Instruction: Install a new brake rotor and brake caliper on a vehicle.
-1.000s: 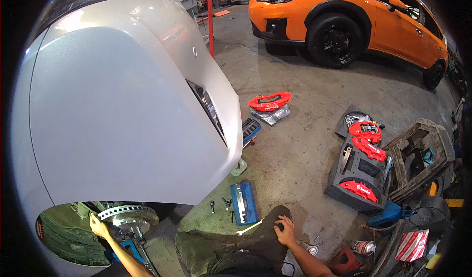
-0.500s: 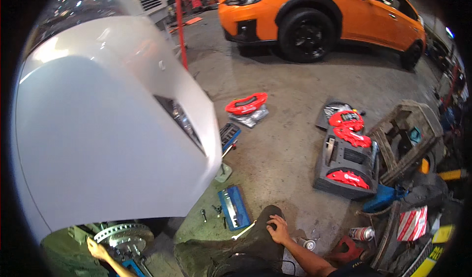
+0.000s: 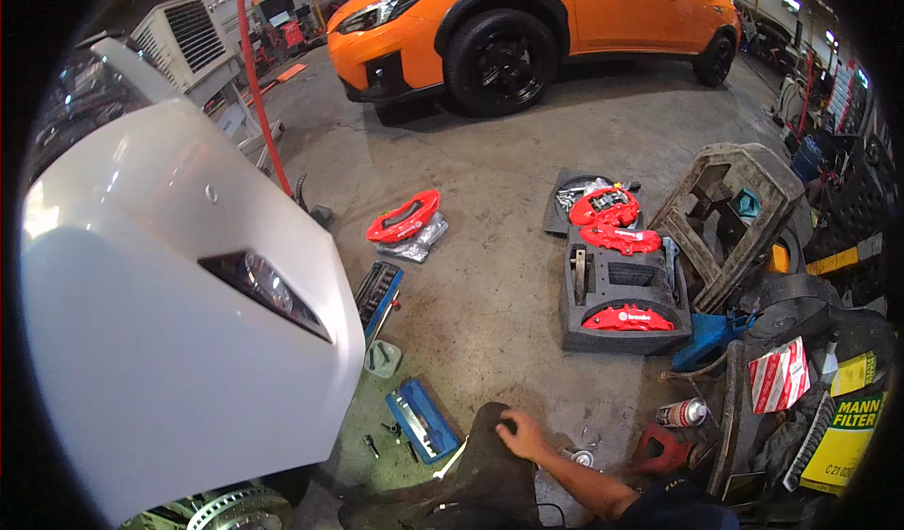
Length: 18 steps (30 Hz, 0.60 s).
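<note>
Right grip (image 3: 524,434) half-parted on knee (image 3: 487,428), wrench (image 3: 450,462) aslant, long axis toward lower left

A worn, step-like frame (image 3: 753,248) stands tilted on the floor and serves as the landmark. A teal item (image 3: 747,201) sits within its opening. Beyond the frame, to its left, an orange car (image 3: 621,12) is parked, its black front wheel (image 3: 501,62) turned side-on. Well left of the frame are a leaning red post (image 3: 259,97) and, farther out, a louvred pale unit (image 3: 188,45). A yellow bar (image 3: 833,262) lies just right of the frame. On its near side are a blue object (image 3: 704,342), a red-and-white striped box (image 3: 780,377), a yellow-and-green box (image 3: 843,445), a spray can (image 3: 681,412) on its side and a red part (image 3: 666,447).
</note>
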Each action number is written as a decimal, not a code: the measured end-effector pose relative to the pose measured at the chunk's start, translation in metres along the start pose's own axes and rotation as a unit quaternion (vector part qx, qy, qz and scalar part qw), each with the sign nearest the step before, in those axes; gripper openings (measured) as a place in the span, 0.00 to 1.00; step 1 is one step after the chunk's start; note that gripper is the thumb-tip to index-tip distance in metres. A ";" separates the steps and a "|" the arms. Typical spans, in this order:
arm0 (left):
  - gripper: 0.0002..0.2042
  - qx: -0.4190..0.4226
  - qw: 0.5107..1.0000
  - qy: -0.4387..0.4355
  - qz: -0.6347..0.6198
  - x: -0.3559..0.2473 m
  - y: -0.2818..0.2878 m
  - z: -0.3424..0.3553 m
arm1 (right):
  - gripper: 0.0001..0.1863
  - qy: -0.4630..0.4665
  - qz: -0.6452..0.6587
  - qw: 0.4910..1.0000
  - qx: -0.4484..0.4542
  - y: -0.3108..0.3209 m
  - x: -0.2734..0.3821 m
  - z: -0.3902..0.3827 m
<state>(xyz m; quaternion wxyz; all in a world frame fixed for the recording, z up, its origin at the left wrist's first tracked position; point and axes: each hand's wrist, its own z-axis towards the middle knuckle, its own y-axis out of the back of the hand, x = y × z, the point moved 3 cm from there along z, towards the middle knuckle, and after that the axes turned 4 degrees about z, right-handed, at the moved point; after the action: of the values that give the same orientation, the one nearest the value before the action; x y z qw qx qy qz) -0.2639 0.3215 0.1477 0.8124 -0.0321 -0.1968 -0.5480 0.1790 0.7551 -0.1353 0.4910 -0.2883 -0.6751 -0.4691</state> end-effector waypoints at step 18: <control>0.22 0.434 0.229 -0.386 -0.781 -0.722 0.585 -0.060 | 0.55 -0.177 -0.366 0.866 -0.292 0.277 -0.076 0.308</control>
<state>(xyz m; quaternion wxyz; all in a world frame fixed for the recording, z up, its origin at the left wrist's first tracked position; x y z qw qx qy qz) 0.0492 1.1720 -0.0680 -0.3036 0.2874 -0.6216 -0.6624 0.3204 1.1516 -0.1327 0.0501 -0.2288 -0.6399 -0.7319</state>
